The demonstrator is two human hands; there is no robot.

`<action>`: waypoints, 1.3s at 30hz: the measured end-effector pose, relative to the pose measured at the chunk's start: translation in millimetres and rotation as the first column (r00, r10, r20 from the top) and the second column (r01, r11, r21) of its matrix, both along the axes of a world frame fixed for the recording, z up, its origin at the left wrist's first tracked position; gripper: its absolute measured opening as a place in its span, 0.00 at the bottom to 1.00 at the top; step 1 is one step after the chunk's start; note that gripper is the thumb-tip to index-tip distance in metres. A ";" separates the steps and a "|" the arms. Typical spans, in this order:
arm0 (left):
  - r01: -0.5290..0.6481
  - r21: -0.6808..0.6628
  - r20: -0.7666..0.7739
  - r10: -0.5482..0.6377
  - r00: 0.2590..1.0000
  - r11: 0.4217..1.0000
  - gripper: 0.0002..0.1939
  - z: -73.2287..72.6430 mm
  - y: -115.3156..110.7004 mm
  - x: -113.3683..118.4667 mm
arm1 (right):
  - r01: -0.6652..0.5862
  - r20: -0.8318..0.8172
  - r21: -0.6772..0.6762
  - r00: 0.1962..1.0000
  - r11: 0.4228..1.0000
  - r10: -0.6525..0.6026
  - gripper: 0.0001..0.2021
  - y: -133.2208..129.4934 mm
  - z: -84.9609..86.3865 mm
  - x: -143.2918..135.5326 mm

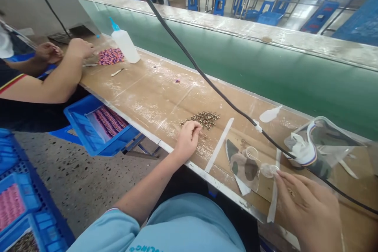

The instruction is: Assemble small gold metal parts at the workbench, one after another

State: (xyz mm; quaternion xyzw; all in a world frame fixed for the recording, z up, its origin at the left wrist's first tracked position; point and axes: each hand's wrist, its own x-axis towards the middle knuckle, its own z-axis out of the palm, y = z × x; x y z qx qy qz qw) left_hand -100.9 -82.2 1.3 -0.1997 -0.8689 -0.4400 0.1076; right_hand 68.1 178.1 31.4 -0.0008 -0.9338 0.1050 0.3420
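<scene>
My left hand (189, 138) rests on the brown work surface at the near edge of a pile of small brass-and-dark pieces (206, 119). Its thumb and fingers are pinched together, and whatever they hold is too small to make out. Between the thumb and fingertips of my right hand (310, 204) is the edge of a small clear round lid (268, 170). Just left of the lid, a clear round dish (251, 152) sits on a camouflage-patterned piece (244, 169) that lies flat.
A black cable (189, 57) crosses above the bench. To the right lies a clear plastic bag (333, 145) with white and camouflage material. Farther left are a white squeeze bottle (126, 45), a pink-and-purple pile (110, 56), a co-worker's arm (53, 82) and a blue crate (100, 126).
</scene>
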 end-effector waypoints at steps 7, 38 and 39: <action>0.047 0.037 0.031 -0.048 0.998 0.998 0.07 -4.4 15.4 -2.9 | 0.074 -0.082 0.287 0.995 0.955 -0.052 0.06 -13.9 10.5 -23.5; 0.265 0.170 0.230 -0.299 0.926 0.949 0.12 8.5 20.7 16.7 | 0.043 -0.046 0.314 0.998 0.949 -0.029 0.05 -17.2 16.2 -30.8; 0.242 0.273 0.318 -0.324 0.891 0.931 0.10 11.1 22.9 19.7 | 0.031 -0.037 0.320 0.999 0.947 -0.021 0.05 -18.1 16.8 -32.4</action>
